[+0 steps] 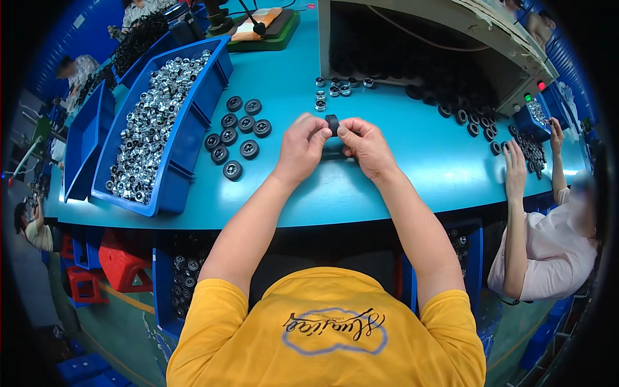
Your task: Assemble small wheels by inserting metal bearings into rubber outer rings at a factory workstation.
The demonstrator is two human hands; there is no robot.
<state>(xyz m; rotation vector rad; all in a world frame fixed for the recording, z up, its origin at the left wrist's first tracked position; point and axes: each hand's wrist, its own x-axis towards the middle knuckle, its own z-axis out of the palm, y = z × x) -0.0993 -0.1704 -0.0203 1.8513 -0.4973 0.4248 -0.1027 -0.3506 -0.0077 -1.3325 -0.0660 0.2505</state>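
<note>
A small black toy tyre (332, 124) is held upright just above the table, pinched from both sides. My left hand (302, 147) grips its left side between thumb and fingers, and my right hand (369, 149) closes on its right side. Whether a hub sits inside the tyre cannot be made out. Several black wheels (245, 124) with tyres on their hubs lie to the left of my left hand. Beyond my hands stand several loose shiny silver wheel hubs (334, 91).
At left, a blue bin (171, 158) is heaped with silver hubs, beside another blue bin (84, 155). A grey machine housing (445, 19) stands at the back right, with loose black tyres (474, 119) around its opening. A co-worker's hand (514, 171) reaches over the table's right side.
</note>
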